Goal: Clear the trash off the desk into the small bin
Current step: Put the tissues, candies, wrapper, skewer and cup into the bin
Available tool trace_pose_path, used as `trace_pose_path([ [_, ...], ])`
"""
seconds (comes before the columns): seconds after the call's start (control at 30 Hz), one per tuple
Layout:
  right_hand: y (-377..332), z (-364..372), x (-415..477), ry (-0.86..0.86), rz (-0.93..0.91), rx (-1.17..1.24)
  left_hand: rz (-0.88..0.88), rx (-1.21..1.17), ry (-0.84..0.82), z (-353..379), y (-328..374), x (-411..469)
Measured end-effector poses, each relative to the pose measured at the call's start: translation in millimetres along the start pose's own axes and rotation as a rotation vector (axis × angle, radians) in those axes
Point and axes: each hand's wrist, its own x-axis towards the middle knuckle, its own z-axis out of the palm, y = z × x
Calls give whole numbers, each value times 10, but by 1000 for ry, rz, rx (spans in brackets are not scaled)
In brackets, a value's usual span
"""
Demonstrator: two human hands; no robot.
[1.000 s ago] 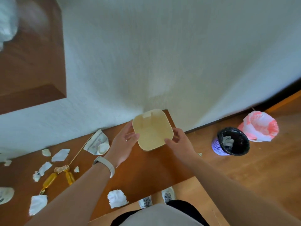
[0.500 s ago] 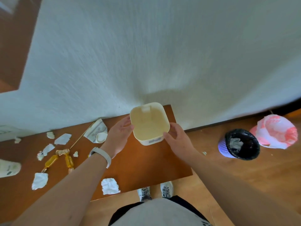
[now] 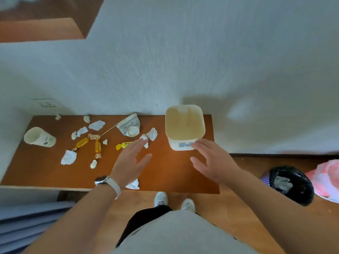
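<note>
Just past the open, empty left hand (image 3: pixel 131 162) lie soft, light paper scraps (image 3: pixel 151 133), easy to pinch, while the open right hand (image 3: pixel 212 160) touches the small bin (image 3: pixel 184 125).

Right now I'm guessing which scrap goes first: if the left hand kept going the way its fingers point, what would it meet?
Probably the crumpled tissue just beyond the left hand; height is unclear.
</note>
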Motion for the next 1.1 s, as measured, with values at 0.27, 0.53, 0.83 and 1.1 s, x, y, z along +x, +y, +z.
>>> trace_pose_path([
  [0.27, -264, 482, 100, -95, -145, -31, -209, 160, 4, 70, -545, -528],
  [0.53, -564, 850, 549, -202, -162, -45, -363, 12, -28, 231, -858, -673],
  [0.83, -818, 1353, 1098, -232, -48, -84, -369, 105, -108, 409, -1200, -613],
  [1.1, -835, 1665, 1525, -96, -13, -146, -295, 26, 26, 514, -1420, -562],
])
